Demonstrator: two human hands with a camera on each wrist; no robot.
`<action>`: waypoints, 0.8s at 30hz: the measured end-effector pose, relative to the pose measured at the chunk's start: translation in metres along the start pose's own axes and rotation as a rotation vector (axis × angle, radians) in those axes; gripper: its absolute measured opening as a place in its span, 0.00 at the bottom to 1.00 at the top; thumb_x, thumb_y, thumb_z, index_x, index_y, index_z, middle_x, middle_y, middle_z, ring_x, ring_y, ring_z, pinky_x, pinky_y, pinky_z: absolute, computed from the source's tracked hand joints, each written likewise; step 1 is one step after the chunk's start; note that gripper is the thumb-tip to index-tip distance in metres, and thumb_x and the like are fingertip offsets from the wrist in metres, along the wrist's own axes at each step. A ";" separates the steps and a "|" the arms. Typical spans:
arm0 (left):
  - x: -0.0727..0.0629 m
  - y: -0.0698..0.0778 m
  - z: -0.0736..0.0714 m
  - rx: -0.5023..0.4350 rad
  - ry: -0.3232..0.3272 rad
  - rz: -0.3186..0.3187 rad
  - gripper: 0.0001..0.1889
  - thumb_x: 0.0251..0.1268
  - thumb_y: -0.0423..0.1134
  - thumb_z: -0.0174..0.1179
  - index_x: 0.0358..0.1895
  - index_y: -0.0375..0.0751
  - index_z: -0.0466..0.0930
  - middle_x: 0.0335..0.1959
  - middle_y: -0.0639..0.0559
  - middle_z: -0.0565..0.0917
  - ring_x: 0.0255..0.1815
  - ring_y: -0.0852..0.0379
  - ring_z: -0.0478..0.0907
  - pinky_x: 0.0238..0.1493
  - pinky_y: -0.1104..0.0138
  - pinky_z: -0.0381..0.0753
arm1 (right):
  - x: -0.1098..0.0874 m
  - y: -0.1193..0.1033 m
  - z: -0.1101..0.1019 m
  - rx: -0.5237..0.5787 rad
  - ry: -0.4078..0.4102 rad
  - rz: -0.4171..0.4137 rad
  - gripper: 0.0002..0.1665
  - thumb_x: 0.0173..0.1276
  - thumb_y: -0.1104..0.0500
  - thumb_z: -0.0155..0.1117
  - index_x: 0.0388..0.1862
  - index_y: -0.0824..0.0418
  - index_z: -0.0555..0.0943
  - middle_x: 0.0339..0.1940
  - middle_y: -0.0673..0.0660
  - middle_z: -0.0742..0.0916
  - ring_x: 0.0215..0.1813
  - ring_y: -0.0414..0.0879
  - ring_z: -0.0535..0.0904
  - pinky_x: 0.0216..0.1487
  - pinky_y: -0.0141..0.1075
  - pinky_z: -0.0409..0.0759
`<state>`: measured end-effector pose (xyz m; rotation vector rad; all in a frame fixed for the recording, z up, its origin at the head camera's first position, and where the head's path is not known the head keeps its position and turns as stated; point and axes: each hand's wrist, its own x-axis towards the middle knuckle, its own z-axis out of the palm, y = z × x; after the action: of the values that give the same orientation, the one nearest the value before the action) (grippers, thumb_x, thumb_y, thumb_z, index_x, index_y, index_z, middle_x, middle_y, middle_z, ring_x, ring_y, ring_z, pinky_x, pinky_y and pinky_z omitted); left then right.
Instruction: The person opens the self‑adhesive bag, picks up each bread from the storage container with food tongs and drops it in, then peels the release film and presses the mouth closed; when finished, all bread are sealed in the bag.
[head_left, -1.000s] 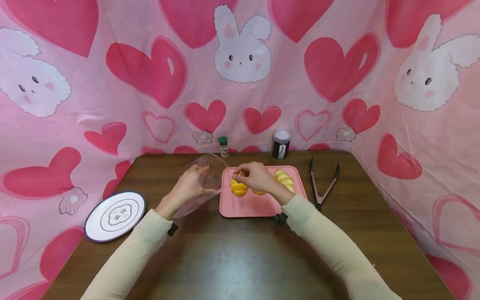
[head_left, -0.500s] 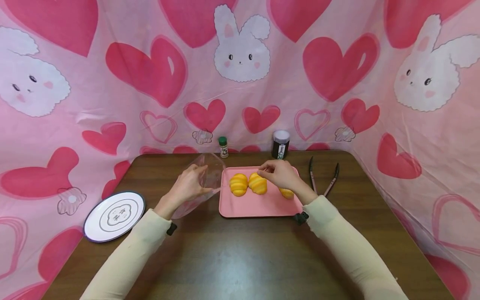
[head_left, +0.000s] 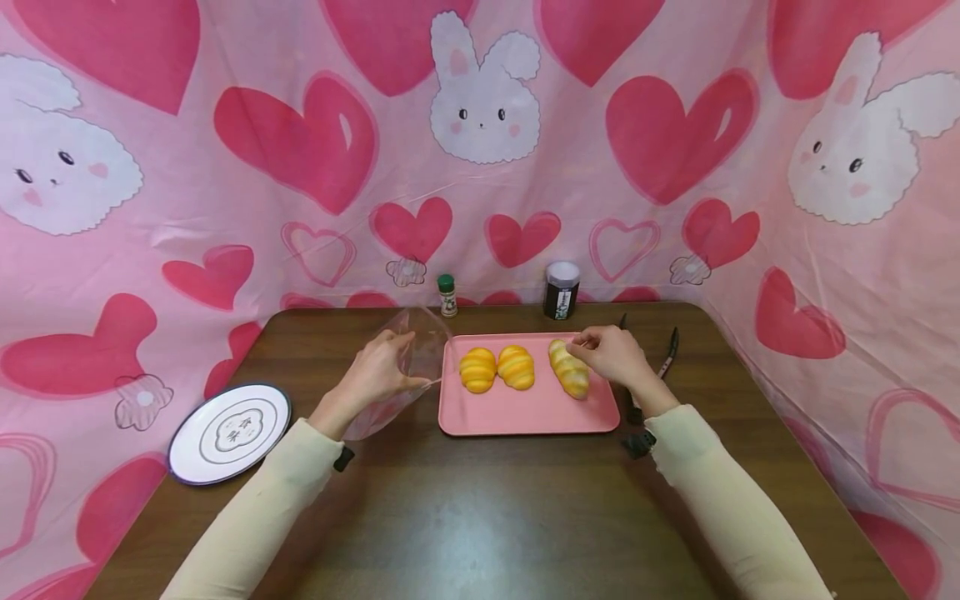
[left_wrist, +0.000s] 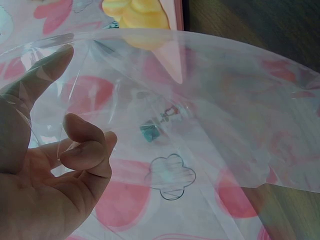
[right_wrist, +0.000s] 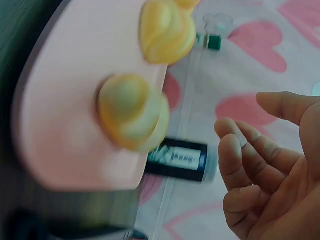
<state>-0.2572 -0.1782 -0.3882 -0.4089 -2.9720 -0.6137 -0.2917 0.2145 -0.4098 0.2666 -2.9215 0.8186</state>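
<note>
In the head view, my left hand (head_left: 375, 371) holds a clear plastic bag (head_left: 423, 337) upright beside the pink tray (head_left: 525, 418). Through the film (left_wrist: 225, 110) of the left wrist view, the thumb stands apart from the curled fingers. Two golden bread rolls (head_left: 477, 370) lie side by side on the tray's left half. A longer, paler striped bread roll (head_left: 570, 375) lies on its right half. Over the tray's right end, my right hand (head_left: 615, 358) is nearest that pale roll. The right wrist view shows this hand (right_wrist: 270, 170) with loosely bent fingers, a gap before the thumb and nothing held.
Tongs (head_left: 667, 354) lie right of the tray, partly behind the right hand. At the table's back edge stand a green-capped shaker (head_left: 447, 302) and a dark jar (head_left: 561, 298) with a pale lid. A white plate (head_left: 195, 454) lies at the left edge. Patterned cloth surrounds the table.
My right hand has moved rightward across the tray, from over the golden rolls to beside the pale one, uncovering them. The left hand and the bag have stayed in place.
</note>
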 end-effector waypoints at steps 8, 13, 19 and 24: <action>0.001 0.001 0.001 0.007 -0.004 0.006 0.50 0.45 0.55 0.78 0.72 0.36 0.69 0.56 0.36 0.79 0.48 0.44 0.78 0.55 0.48 0.83 | -0.009 0.035 -0.011 -0.064 -0.015 0.125 0.24 0.67 0.38 0.62 0.47 0.54 0.87 0.43 0.57 0.90 0.40 0.53 0.83 0.35 0.47 0.79; 0.001 -0.001 0.001 0.028 0.014 0.024 0.50 0.43 0.56 0.79 0.70 0.34 0.70 0.48 0.38 0.79 0.43 0.46 0.78 0.46 0.53 0.84 | -0.014 0.054 -0.015 -0.106 -0.047 0.203 0.26 0.67 0.36 0.61 0.48 0.54 0.86 0.44 0.58 0.89 0.45 0.59 0.83 0.40 0.54 0.78; 0.001 0.000 0.001 0.017 -0.002 0.008 0.50 0.44 0.56 0.79 0.71 0.35 0.70 0.41 0.42 0.77 0.37 0.50 0.73 0.38 0.61 0.80 | -0.019 0.075 -0.017 -0.140 -0.077 0.282 0.32 0.65 0.32 0.61 0.52 0.55 0.84 0.51 0.62 0.88 0.52 0.66 0.80 0.42 0.58 0.76; 0.002 0.001 0.001 0.003 -0.022 -0.007 0.49 0.46 0.55 0.78 0.72 0.35 0.69 0.43 0.41 0.78 0.39 0.50 0.74 0.40 0.61 0.82 | -0.022 0.089 -0.019 -0.167 -0.100 0.328 0.40 0.63 0.29 0.61 0.57 0.60 0.80 0.54 0.68 0.85 0.51 0.68 0.79 0.41 0.57 0.73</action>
<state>-0.2593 -0.1767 -0.3880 -0.4070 -2.9959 -0.6096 -0.2869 0.3026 -0.4414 -0.1967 -3.1528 0.6035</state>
